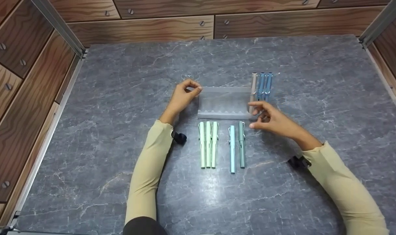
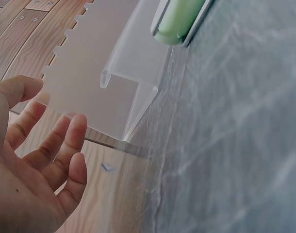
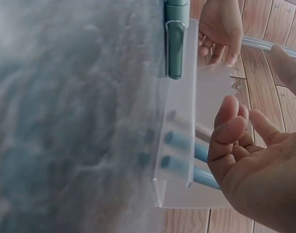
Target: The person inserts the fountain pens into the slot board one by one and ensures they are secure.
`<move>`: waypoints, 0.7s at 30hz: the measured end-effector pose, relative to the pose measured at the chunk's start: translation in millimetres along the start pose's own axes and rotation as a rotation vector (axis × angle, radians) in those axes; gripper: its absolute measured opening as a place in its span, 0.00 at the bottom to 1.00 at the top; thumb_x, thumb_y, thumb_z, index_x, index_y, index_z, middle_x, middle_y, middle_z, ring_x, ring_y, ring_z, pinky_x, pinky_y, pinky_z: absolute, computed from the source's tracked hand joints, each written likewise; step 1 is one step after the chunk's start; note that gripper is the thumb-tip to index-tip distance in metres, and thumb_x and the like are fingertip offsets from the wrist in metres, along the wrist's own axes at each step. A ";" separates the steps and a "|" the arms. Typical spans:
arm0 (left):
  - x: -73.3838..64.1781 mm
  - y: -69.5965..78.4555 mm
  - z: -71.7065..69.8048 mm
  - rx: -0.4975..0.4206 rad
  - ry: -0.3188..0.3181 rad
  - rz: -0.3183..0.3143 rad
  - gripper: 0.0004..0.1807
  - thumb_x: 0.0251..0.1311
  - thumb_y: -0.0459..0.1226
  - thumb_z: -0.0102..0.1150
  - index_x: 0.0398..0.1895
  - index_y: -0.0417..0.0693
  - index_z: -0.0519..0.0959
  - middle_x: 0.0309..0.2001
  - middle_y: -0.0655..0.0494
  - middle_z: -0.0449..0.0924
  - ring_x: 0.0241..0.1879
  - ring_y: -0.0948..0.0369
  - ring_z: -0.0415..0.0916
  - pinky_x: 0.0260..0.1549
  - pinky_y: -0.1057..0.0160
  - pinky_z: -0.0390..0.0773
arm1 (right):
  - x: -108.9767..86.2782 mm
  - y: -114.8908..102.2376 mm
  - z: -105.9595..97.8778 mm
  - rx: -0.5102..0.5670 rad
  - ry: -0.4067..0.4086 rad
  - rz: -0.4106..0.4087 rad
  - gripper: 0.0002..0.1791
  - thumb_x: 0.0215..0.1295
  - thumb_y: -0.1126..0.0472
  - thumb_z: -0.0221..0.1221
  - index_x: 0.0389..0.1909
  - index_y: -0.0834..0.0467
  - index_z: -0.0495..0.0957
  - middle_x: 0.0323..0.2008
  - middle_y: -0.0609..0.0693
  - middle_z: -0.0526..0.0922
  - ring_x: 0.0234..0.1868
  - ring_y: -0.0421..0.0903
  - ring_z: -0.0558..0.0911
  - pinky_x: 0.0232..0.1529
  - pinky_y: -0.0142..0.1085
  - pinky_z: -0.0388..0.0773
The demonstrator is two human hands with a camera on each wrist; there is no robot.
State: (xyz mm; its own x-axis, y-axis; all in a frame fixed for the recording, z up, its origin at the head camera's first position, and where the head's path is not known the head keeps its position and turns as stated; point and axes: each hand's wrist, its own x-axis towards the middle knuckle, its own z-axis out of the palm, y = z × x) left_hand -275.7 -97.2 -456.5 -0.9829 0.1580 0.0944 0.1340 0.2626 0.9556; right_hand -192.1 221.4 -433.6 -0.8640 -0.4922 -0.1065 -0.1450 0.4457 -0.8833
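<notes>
A translucent pen stand point(image 1: 224, 99) with a notched ledge sits mid-table. At its upper left corner, the thumb and forefinger of my left hand point(image 1: 185, 94) pinch the edge; in the left wrist view the other fingers point(image 2: 73, 133) are bent beside the sheet. A beige pen point(image 1: 254, 81) and two blue pens point(image 1: 265, 85) stand side by side at the stand's right end. My right hand point(image 1: 271, 119) hovers in front of their lower ends, thumb and forefinger apart, holding nothing. It hides the stand's lower right corner.
Below the stand lie three light green pens point(image 1: 208, 145), a light blue pen point(image 1: 232, 149) and a dark green pen point(image 1: 242, 145) on the grey marbled table point(image 1: 96, 130). Wood-patterned walls point(image 1: 165, 27) and metal posts point(image 1: 59, 24) border the table.
</notes>
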 end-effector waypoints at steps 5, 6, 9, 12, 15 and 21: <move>0.6 0.3 0.5 -0.003 0.005 0.000 0.10 0.62 0.37 0.61 0.41 0.39 0.79 0.39 0.51 0.79 0.36 0.39 0.80 0.28 0.71 0.74 | -2.6 7.2 0.6 -0.002 -0.013 0.028 0.37 0.59 0.63 0.66 0.68 0.60 0.61 0.51 0.59 0.67 0.40 0.39 0.72 0.37 0.25 0.73; 0.7 0.5 0.5 -0.002 0.008 0.000 0.10 0.62 0.37 0.61 0.40 0.39 0.79 0.39 0.51 0.79 0.36 0.40 0.80 0.28 0.71 0.74 | -2.9 8.2 0.7 -0.005 -0.018 0.034 0.38 0.58 0.63 0.67 0.68 0.60 0.61 0.51 0.59 0.67 0.41 0.40 0.71 0.39 0.25 0.73; 0.8 0.4 0.7 -0.003 0.011 0.000 0.09 0.62 0.37 0.61 0.40 0.39 0.80 0.39 0.51 0.79 0.35 0.40 0.80 0.27 0.72 0.74 | -3.8 9.4 1.3 -0.023 -0.039 0.045 0.38 0.58 0.63 0.67 0.68 0.60 0.61 0.52 0.60 0.68 0.42 0.42 0.71 0.41 0.25 0.72; 1.0 -0.1 0.8 -0.005 0.013 -0.003 0.09 0.62 0.37 0.61 0.40 0.40 0.80 0.39 0.51 0.79 0.35 0.42 0.80 0.26 0.71 0.73 | -4.6 8.5 2.2 -0.043 -0.062 0.042 0.38 0.57 0.63 0.68 0.67 0.62 0.62 0.51 0.61 0.69 0.42 0.44 0.71 0.42 0.26 0.72; 1.1 -0.4 0.7 -0.009 0.014 -0.003 0.09 0.62 0.37 0.61 0.40 0.40 0.80 0.38 0.52 0.79 0.35 0.43 0.80 0.26 0.72 0.73 | -4.7 7.4 3.6 -0.059 -0.082 0.032 0.38 0.56 0.63 0.68 0.66 0.63 0.63 0.49 0.60 0.70 0.39 0.44 0.71 0.39 0.27 0.71; 0.9 -0.8 0.8 -0.012 0.010 0.000 0.09 0.62 0.37 0.61 0.40 0.39 0.79 0.39 0.51 0.79 0.36 0.40 0.80 0.26 0.71 0.73 | -2.5 8.3 7.2 -0.068 -0.133 0.048 0.37 0.56 0.63 0.68 0.65 0.64 0.64 0.43 0.58 0.70 0.32 0.40 0.69 0.32 0.28 0.68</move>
State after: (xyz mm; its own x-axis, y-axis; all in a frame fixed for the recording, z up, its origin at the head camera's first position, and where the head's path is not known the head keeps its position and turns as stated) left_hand -276.6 -96.6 -457.4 -0.9841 0.1483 0.0974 0.1327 0.2509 0.9589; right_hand -187.6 221.0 -443.9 -0.8001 -0.5615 -0.2112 -0.1411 0.5184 -0.8434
